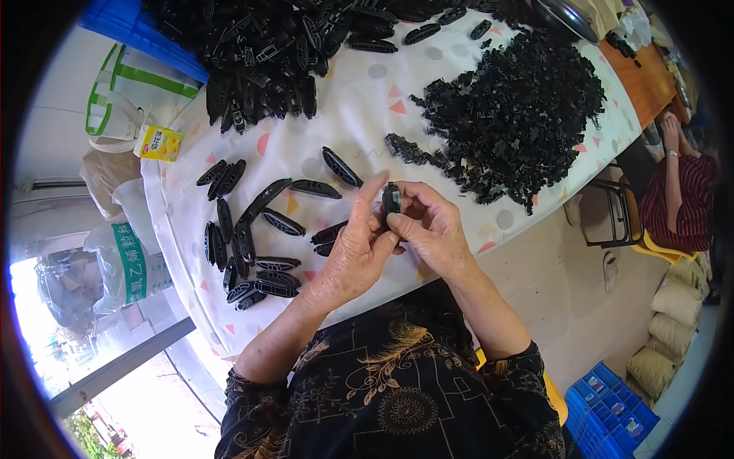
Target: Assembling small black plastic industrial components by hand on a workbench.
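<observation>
Both my hands meet above the near side of the table. My right hand (434,229) pinches a black plastic part (391,200), held upright between thumb and fingers. My left hand (358,249) closes around the part's lower end, with its index finger raised alongside; its other fingertips are partly hidden. Just left of that hand lie a couple of similar black parts (327,234). Farther left, several long, oval black plastic parts (243,237) with openwork insides are scattered on the patterned white tablecloth (306,138).
A big heap of long black parts (260,61) sits at the back left, beside a blue crate (138,34). Small black pieces (520,115) are piled at the back right. Another person (680,191) sits to the right. A blue divided basket (610,413) stands on the floor.
</observation>
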`<state>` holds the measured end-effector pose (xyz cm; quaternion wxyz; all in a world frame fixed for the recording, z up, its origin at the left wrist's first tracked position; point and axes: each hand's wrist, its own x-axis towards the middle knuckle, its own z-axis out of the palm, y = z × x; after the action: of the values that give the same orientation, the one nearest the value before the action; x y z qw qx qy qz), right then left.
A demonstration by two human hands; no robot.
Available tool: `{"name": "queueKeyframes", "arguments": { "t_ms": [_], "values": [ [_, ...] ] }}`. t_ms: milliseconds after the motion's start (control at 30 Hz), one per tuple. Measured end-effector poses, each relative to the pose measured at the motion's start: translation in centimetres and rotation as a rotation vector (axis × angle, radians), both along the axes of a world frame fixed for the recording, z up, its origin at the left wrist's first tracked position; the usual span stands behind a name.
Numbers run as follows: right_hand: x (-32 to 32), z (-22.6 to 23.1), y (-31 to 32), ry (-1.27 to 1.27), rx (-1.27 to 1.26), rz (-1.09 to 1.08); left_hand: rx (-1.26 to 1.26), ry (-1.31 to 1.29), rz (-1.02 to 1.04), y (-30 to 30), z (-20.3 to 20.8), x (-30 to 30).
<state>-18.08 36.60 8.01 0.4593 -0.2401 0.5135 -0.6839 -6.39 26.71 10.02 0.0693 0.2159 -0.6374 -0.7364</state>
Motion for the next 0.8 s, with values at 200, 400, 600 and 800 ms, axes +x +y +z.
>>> {"name": "queueKeyframes", "arguments": {
  "t_ms": [200,400,600,800],
  "values": [
    [-0.3,-0.3,-1.4,-0.038,-0.031,-0.111,-0.130,0.101,-0.088,-2.5,-0.6,-1.6],
    [-4.6,0.4,-3.1,1.121,0.076,-0.177,-1.170,0.226,-0.028,-6.3,-0.2,-3.3],
    [-7.5,-1.4,-5.3,1.729,0.200,-0.105,-1.288,0.058,-0.159,-7.5,-1.8,-0.9],
    [-10.1,0.0,-5.8,1.679,0.334,-0.177,-1.340,-0.084,-0.187,-10.2,0.2,1.4]
  ]
}}
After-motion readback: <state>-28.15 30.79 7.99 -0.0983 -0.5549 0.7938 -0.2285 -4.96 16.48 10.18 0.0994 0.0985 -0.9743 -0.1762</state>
